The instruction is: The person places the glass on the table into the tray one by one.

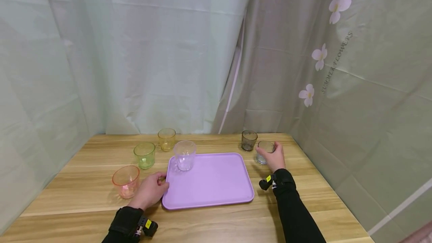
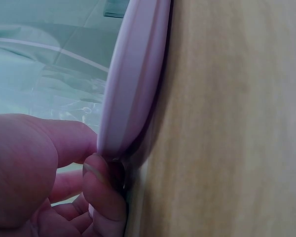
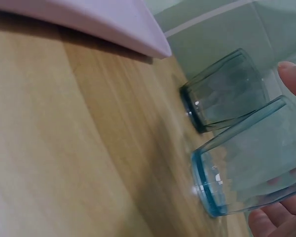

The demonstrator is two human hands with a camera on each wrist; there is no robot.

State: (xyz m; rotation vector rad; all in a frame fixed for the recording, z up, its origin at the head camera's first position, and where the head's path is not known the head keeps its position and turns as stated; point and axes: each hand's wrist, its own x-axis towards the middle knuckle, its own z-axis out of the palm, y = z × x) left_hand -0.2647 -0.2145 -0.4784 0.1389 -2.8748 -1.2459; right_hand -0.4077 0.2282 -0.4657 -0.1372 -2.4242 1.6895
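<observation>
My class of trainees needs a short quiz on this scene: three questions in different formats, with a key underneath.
1. Multiple choice: which thing is the left hand touching?
a) the dark grey glass
b) the purple tray
c) the curtain

2. True or false: the right hand is at a clear glass that stands outside the tray.

3. Fill in the missing words: on the left side of the table, the tinted glasses run, from nearest the person to farthest, pink glass, ____, yellow glass.

Key:
1. b
2. True
3. green glass
</observation>
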